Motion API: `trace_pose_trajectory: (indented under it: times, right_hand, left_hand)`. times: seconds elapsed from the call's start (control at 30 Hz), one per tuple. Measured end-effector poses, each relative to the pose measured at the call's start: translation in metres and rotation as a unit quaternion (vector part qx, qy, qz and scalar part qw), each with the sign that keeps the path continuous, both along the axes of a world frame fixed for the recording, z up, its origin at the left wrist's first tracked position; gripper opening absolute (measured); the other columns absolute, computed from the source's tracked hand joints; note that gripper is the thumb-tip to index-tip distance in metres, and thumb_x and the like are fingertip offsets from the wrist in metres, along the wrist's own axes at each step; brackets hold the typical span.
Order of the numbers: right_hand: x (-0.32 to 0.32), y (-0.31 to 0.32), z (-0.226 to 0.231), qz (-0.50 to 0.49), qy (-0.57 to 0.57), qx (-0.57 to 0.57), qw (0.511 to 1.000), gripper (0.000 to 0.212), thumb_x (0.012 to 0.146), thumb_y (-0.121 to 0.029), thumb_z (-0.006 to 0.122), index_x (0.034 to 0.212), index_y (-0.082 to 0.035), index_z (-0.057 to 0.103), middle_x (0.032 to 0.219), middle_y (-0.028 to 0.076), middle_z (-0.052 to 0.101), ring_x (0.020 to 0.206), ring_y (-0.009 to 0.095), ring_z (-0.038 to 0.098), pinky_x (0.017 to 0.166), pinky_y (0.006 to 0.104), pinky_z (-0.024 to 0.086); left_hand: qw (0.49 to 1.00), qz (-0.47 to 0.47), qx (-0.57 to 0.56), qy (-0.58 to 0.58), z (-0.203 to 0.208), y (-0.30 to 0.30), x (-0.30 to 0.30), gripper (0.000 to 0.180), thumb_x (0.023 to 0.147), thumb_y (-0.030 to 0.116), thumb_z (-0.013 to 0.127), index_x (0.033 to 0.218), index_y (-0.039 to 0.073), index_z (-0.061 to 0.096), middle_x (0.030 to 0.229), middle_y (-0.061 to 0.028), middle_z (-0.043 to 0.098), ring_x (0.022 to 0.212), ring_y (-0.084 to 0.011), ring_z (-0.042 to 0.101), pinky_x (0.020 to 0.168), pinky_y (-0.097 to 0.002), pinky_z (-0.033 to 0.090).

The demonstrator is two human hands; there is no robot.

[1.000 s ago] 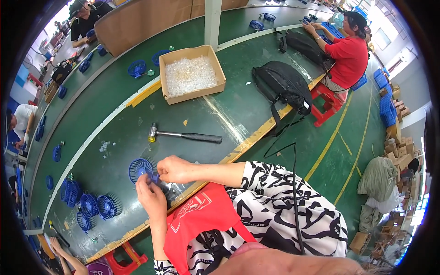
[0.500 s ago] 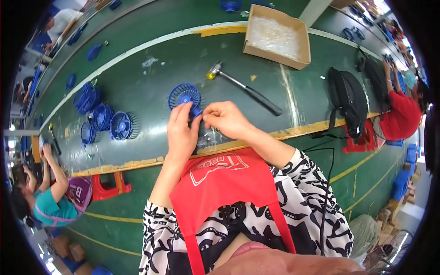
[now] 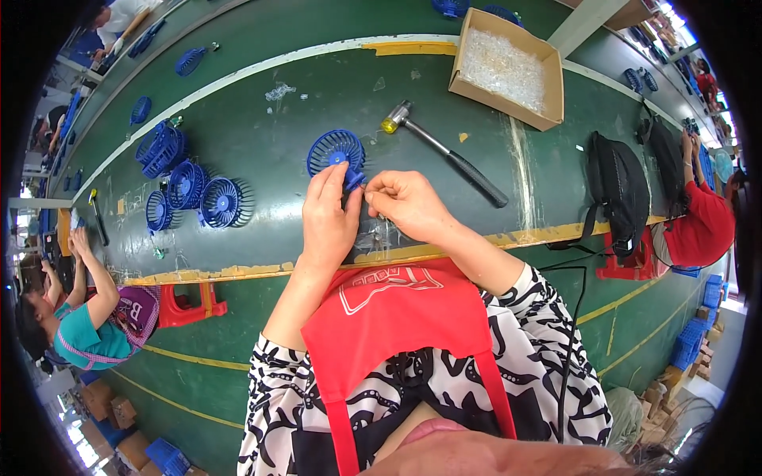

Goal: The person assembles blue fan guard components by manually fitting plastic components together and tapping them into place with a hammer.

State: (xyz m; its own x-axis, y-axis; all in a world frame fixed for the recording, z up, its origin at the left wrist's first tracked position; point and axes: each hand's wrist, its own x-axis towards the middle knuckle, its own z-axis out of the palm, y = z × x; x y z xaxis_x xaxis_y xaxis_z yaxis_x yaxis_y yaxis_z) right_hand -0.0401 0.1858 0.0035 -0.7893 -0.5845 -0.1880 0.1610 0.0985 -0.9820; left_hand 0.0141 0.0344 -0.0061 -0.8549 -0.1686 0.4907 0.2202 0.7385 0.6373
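Observation:
A blue plastic fan housing [image 3: 336, 149], a round slatted cage with a short neck, rests on the green worktable [image 3: 270, 190] in front of me. My left hand [image 3: 329, 213] is closed around its neck, holding it from the near side. Close by on the right, my right hand [image 3: 406, 205] pinches at the end of the neck. Whatever its fingertips hold is too small and hidden to name. A hammer [image 3: 448, 155] with a yellow tip and black grip lies beyond my right hand.
Several more fan housings [image 3: 220, 201] are grouped at the left. An open cardboard box [image 3: 508, 70] of small clear parts stands at the far right. Black bags [image 3: 617, 186] lie on the table's right edge. Co-workers sit left and right along the bench.
The whole view has shifted slightly, so the table and things on it appear a little to the right. Both hands keep about the same hold at the fan housing's neck.

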Motion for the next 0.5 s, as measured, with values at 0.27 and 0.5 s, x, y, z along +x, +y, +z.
trace_pose_trajectory:
  times: [0.27, 0.5]
  right_hand:
    - [0.002, 0.004, 0.014, -0.002, 0.07, 0.036, 0.997, 0.013, 0.091, -0.006, 0.059, 0.098, 0.004, 0.064, 0.081, 0.005, 0.065, 0.077, 0.008, 0.06, 0.068, 0.0231, 0.048]
    - [-0.003, 0.01, 0.045, -0.057, 0.395, 0.014, 0.917, 0.008, 0.083, -0.002, 0.065, 0.091, 0.0, 0.066, 0.082, 0.012, 0.064, 0.068, 0.03, 0.064, 0.059, 0.0365, 0.051]
  left_hand:
    - [0.984, -0.026, -0.164, 0.069, 0.019, -0.01, -0.004, 0.034, 0.072, 0.006, 0.073, 0.104, 0.001, 0.064, 0.096, -0.0126, 0.066, 0.082, -0.0268, 0.062, 0.07, -0.0385, 0.043]
    - [0.993, -0.093, -0.033, 0.064, 0.042, -0.015, -0.01, 0.022, 0.077, 0.006, 0.073, 0.097, 0.001, 0.066, 0.09, -0.0119, 0.067, 0.077, -0.0254, 0.063, 0.07, -0.034, 0.047]
